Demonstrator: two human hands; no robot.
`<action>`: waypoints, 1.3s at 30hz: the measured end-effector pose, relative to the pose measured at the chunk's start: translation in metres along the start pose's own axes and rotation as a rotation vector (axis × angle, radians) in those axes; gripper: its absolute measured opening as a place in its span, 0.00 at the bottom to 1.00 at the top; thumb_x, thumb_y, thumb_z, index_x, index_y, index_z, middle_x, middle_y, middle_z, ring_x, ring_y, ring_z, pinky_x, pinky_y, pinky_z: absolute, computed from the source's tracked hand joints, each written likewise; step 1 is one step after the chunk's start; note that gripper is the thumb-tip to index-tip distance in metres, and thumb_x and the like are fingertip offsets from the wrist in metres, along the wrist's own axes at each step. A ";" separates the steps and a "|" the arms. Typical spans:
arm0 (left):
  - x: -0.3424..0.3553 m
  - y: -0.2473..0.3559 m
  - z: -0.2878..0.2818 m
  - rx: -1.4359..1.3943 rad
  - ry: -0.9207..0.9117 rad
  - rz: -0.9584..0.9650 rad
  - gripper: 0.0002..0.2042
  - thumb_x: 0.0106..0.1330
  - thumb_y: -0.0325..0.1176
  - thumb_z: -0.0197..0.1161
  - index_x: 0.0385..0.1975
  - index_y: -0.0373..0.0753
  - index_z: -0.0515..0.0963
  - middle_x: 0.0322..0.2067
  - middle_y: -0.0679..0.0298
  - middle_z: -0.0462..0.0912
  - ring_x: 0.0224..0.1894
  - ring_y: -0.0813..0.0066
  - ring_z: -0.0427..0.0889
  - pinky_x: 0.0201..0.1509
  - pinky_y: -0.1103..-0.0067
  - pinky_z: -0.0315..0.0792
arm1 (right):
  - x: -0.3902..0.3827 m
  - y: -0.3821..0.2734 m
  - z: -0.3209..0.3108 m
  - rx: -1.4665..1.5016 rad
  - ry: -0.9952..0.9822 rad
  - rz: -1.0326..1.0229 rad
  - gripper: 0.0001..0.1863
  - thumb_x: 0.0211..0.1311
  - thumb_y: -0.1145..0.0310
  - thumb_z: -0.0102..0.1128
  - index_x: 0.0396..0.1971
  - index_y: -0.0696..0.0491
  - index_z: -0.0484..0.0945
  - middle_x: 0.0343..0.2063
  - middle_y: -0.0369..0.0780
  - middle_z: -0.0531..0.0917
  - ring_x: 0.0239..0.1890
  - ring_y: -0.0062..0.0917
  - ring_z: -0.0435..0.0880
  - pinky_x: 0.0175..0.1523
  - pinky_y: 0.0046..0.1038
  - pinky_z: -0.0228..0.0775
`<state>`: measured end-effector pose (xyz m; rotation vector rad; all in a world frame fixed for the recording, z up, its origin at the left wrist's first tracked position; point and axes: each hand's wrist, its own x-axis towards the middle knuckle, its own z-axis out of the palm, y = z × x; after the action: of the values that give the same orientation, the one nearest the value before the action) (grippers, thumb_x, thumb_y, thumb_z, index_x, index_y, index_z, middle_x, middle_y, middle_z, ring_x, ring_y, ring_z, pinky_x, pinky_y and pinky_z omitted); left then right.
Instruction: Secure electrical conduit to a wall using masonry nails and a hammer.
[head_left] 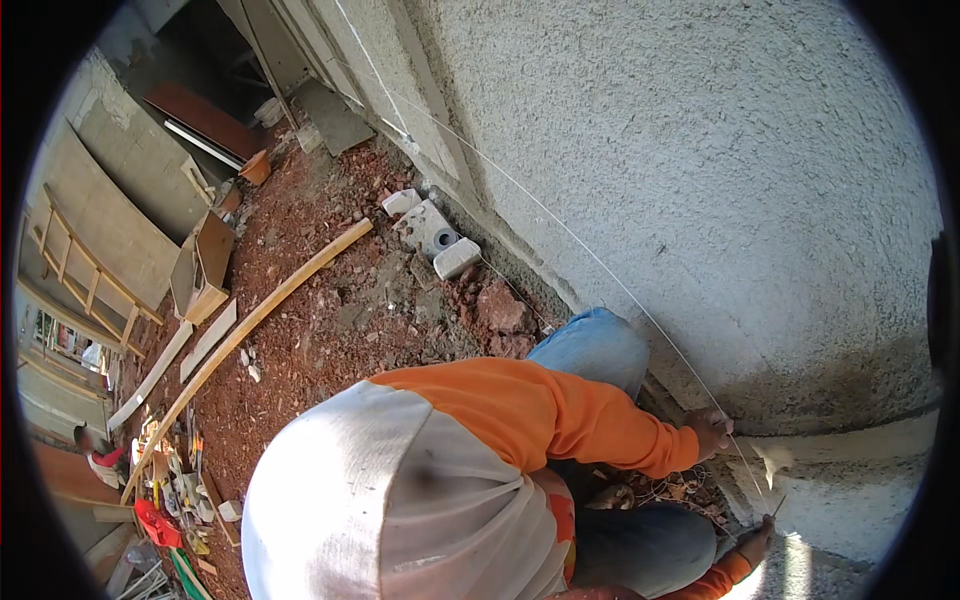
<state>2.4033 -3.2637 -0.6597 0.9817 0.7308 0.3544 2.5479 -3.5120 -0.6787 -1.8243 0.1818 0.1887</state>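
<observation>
Neither my left hand nor my right hand is in view. Below me a co-worker in an orange shirt (500, 410) and a white head cloth (330, 490) crouches by the rough grey wall (700, 200). One of the co-worker's hands (708, 432) is at a taut white string (600, 262) that runs slantwise along the wall. The co-worker's other hand (757, 543), lower down, grips a thin pointed piece (780, 505), possibly a nail, near the string's lower end. The fingers' exact hold is too small to tell.
Red rubble soil (310, 300) covers the ground. Beside the wall lie a block with a round hole (428, 228) and a pale block (457, 259). A long wooden plank (270, 300) crosses the ground. Tools, boards and another person (103, 462) are at far left.
</observation>
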 end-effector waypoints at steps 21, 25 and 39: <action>-0.030 0.038 0.002 0.309 -0.493 0.235 0.14 0.57 0.41 0.51 0.17 0.36 0.71 0.16 0.63 0.74 0.16 0.77 0.70 0.21 0.80 0.64 | -0.001 -0.058 0.020 0.311 0.227 -0.037 0.13 0.54 0.59 0.51 0.29 0.54 0.74 0.17 0.30 0.67 0.12 0.12 0.58 0.15 0.14 0.49; -0.039 0.025 0.003 0.401 -0.519 0.283 0.12 0.53 0.36 0.51 0.13 0.37 0.70 0.14 0.63 0.73 0.16 0.73 0.70 0.25 0.76 0.65 | 0.003 -0.040 0.014 0.279 0.262 0.042 0.13 0.54 0.59 0.52 0.28 0.54 0.74 0.16 0.31 0.68 0.11 0.13 0.58 0.14 0.15 0.49; -0.032 -0.027 0.056 0.327 -0.744 0.141 0.09 0.50 0.34 0.50 0.17 0.37 0.74 0.15 0.66 0.76 0.18 0.77 0.74 0.24 0.78 0.68 | 0.013 -0.068 0.009 0.222 0.224 -0.002 0.13 0.53 0.61 0.52 0.32 0.56 0.74 0.16 0.31 0.68 0.12 0.11 0.58 0.14 0.14 0.49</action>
<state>2.4185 -3.3311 -0.6509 1.3652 0.0362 -0.0284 2.5758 -3.4858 -0.6199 -1.6213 0.3444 -0.0375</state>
